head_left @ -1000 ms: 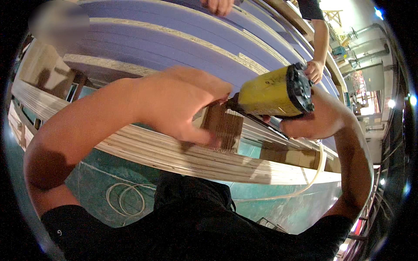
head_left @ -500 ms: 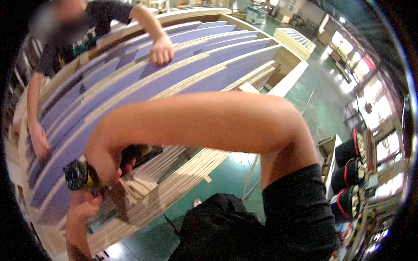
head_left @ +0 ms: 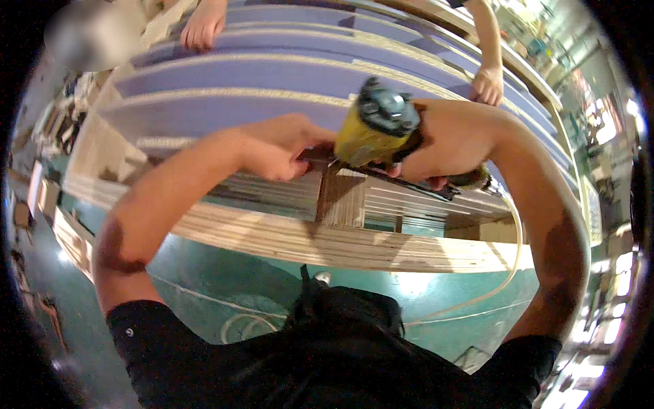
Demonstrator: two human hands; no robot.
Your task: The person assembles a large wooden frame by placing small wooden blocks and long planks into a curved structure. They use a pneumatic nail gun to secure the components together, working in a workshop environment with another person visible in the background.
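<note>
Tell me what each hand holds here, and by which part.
The right hand grips the yellow nail gun by its handle. The left hand pinches the top edge of a small plywood block.

The nail gun (head_left: 373, 133) sits at frame centre, right hand (head_left: 449, 140) just right of it, left hand (head_left: 276, 146) just left. A plywood block (head_left: 340, 198) lies directly below, on the stacked boards (head_left: 286, 238). Two co-worker hands (head_left: 202, 26) (head_left: 488, 85) rest on panels (head_left: 272, 75) above.

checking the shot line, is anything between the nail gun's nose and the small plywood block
Nothing visible. The yellow nail gun in the right hand sits right at the plywood block's top edge, and the left hand grips beside the nose, not under it.
</note>
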